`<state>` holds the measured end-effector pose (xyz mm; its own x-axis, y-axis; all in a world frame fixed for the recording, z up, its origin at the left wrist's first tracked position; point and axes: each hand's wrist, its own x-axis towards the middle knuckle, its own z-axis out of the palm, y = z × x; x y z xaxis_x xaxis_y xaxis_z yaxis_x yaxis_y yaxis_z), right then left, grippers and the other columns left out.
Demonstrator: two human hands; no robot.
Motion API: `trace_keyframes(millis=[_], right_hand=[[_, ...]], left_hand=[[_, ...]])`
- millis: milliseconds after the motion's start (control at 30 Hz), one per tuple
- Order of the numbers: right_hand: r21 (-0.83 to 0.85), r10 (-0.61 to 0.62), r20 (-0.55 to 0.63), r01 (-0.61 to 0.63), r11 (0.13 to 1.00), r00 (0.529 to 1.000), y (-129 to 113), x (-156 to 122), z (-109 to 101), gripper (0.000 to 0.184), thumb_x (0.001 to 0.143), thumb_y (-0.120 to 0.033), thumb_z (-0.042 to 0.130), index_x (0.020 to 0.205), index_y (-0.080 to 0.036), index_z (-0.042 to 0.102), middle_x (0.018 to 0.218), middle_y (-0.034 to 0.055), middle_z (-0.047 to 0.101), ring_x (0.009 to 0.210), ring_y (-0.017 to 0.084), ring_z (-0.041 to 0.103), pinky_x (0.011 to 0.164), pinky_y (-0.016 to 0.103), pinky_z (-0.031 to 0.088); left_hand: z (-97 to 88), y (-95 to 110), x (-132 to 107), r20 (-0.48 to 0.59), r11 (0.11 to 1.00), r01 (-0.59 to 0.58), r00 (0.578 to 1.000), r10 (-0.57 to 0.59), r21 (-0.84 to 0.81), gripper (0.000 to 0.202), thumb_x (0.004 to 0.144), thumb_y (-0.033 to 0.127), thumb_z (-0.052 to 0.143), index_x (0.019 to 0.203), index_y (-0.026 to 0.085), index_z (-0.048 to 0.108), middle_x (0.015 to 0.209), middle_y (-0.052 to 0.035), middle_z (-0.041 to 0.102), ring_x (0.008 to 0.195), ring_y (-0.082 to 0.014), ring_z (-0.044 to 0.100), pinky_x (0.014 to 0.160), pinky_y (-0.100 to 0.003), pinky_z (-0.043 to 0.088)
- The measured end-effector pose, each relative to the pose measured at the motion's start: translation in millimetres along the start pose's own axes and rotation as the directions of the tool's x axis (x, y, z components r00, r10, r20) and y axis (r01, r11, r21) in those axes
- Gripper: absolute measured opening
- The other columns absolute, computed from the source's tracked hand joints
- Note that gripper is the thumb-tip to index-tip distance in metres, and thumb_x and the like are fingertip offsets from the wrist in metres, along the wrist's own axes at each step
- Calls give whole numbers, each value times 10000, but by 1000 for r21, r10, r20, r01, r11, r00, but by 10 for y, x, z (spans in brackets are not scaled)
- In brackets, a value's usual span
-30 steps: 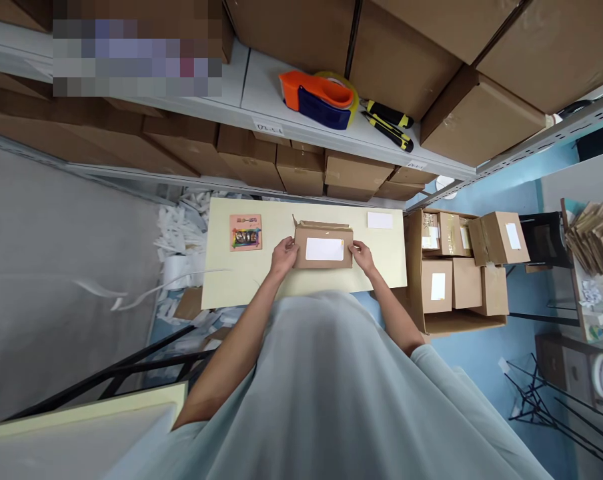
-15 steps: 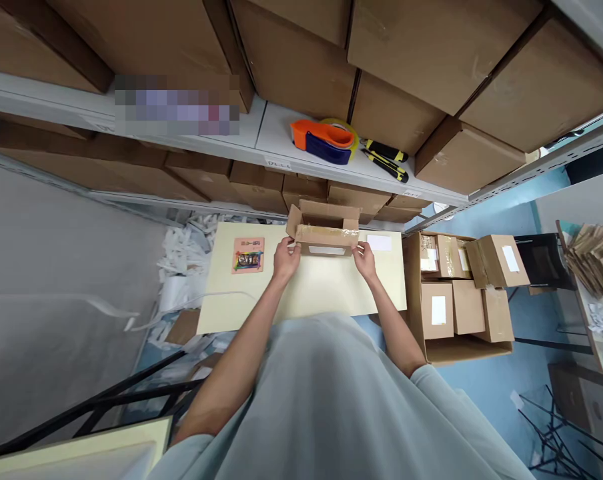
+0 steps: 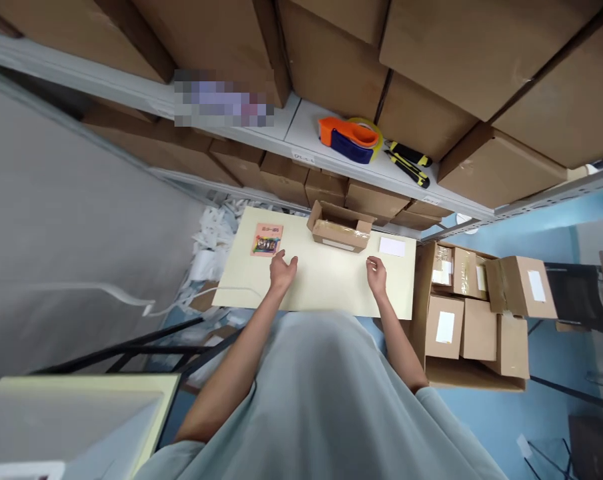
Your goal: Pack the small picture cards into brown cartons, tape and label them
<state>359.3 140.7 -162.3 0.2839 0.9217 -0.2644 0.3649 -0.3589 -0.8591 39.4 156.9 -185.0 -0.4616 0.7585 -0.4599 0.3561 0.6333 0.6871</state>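
An opened cardboard box (image 3: 340, 233) stands at the back of the cream table (image 3: 326, 287), a white label on its front and clear tape along its edge. My left hand (image 3: 282, 270) hovers over the table with its fingers apart, holding nothing; it is nearest to a pink booklet (image 3: 267, 240) with a colourful picture. To the right, my right hand (image 3: 376, 275) is off the box too, fingers loosely curled and nothing seen in them. A white paper slip (image 3: 392, 247) lies just beyond my right hand.
A large carton (image 3: 419, 287) holding several small taped boxes stands right of the table. Above the table, a shelf (image 3: 301, 127) carries an orange tape dispenser (image 3: 349, 139), yellow-black cutters (image 3: 406, 163) and big cartons. Paper scraps (image 3: 206, 247) are heaped at the left.
Both hands have let go of the cardboard box and drawn back toward me. The box stays on the table. The camera's view has shifted and turned somewhat.
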Motion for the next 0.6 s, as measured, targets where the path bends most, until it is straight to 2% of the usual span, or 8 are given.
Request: trace_keyframes(millis=[133,233,333,467,600], right_hand=[[35,-53,109,50,998,993,76,-85,94,340,958,-465,553,1088,-192,710,1131,154,821,1028,270,767,1007,460,629],[44,-28,199,20,999,980,68,-60,286,253,921,-423,582,1007,-213,694,1074,125,823,992,262,768,987,449,630],[44,-1,269,-11,999,963,18,-49,510,202,893,-404,622,960,-222,678,1073,109,824,983,253,778,972,427,633],[48,4,322,-20,999,947,-84,-146,821,159,877,-377,656,918,-224,669,1095,108,829,993,242,789,989,410,632],[40,-29,376,14,999,926,-182,-363,1198,126,905,-349,645,905,-226,676,1152,116,835,1011,232,789,1032,415,629]], left_hand=[[-350,-486,-254,-153,995,94,984,-86,45,650,912,362,668,1499,90,604,1571,-263,617,1533,-383,555,1328,-500,389],[-588,-787,-410,-237,988,146,962,-133,41,630,921,354,670,1493,96,606,1562,-254,625,1533,-380,554,1324,-503,397],[-753,-1013,-477,-298,984,178,940,-169,1,616,917,338,689,1482,107,609,1547,-245,633,1521,-380,564,1318,-502,407],[-851,-1199,-374,-314,985,165,934,-173,-53,607,906,315,698,1470,108,614,1546,-243,637,1513,-385,570,1319,-520,409],[-879,-1271,-70,-254,990,125,957,-138,-68,602,894,306,702,1467,136,633,1554,-221,642,1532,-387,556,1335,-526,398]])
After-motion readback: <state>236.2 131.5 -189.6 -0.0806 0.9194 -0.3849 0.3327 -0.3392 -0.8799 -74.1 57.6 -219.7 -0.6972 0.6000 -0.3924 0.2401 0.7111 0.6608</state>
